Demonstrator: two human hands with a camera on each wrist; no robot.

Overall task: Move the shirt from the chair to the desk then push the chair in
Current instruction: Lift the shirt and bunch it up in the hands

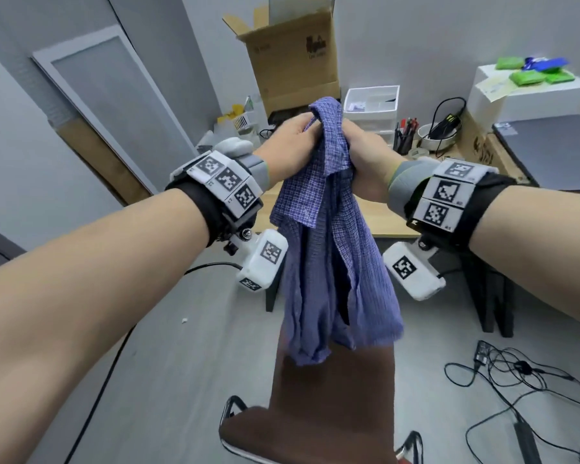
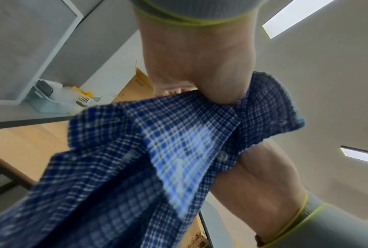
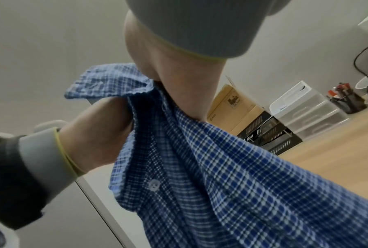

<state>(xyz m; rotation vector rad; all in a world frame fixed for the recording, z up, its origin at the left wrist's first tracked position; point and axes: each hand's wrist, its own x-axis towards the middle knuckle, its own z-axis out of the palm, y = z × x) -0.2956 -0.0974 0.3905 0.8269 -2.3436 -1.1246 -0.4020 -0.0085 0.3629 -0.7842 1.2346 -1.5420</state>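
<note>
From the head view, both hands are raised in front of the person and bunch the top of the blue checked shirt (image 1: 325, 229) between them: the left hand (image 1: 288, 145) has its fingers curled into the cloth near the collar, and the right hand (image 1: 365, 162) clutches the gathered fabric just beside it, the two almost touching. The shirt hangs in a long drape, its lower hem dangling just above the brown back of the chair (image 1: 332, 396), which stands pulled out from the wooden table (image 1: 389, 222). The table carries a cardboard box (image 1: 295, 61), a white drawer unit (image 1: 372, 105), a pen holder (image 1: 404, 135) and a closed laptop (image 1: 549, 149), with bare wood nearer the front edge. Loose cables (image 1: 516, 380) lie on the floor to the right of the chair. From the left wrist view, the left hand (image 2: 199, 67) pinches the cloth at the collar, and the shirt (image 2: 157, 151) spills away below it, a button showing. From the right wrist view, the right hand (image 3: 178, 83) grips the same bunch, with the shirt (image 3: 221, 167) falling away over the table beyond. As I judge it, the shirt is off the chair and not yet on the table. The trailing hem could snag on the chair back as it is carried forward, or sweep the pen holder over if set down too far in; pushing the chair in later, its legs might catch the cables on the floor.
</note>
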